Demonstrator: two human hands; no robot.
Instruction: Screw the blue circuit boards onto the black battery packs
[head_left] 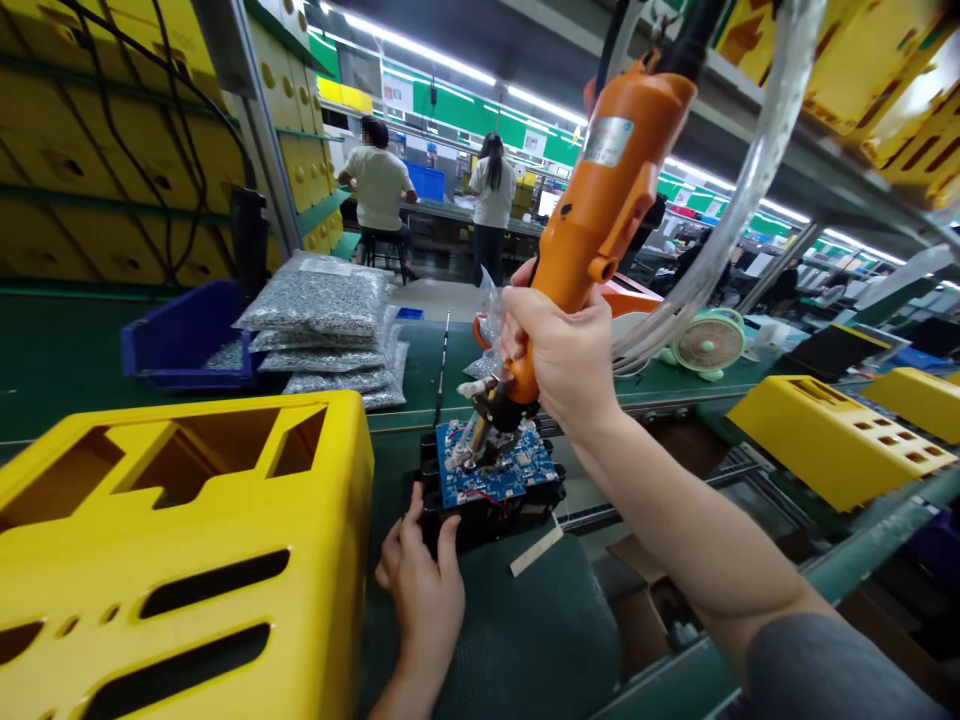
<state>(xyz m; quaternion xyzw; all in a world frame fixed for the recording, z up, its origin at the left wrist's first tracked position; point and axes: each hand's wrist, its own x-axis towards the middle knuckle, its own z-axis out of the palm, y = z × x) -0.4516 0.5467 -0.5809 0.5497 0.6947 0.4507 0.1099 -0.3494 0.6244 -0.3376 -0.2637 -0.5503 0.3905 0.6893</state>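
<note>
On the green counter (pixel 67 360), a blue board (pixel 526 468) sits on a black box (pixel 480 530); the right grip (pixel 570 350) wraps around an orange tool (pixel 592 220), likely screwing the board down, and the left grip (pixel 424 580) spreads open by the box's corner, so next seems to need steady holding.

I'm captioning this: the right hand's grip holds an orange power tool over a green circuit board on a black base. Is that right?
Not quite: the head view shows a blue circuit board, not green. The right hand's grip holds an orange power tool over that board on a black base.
</note>
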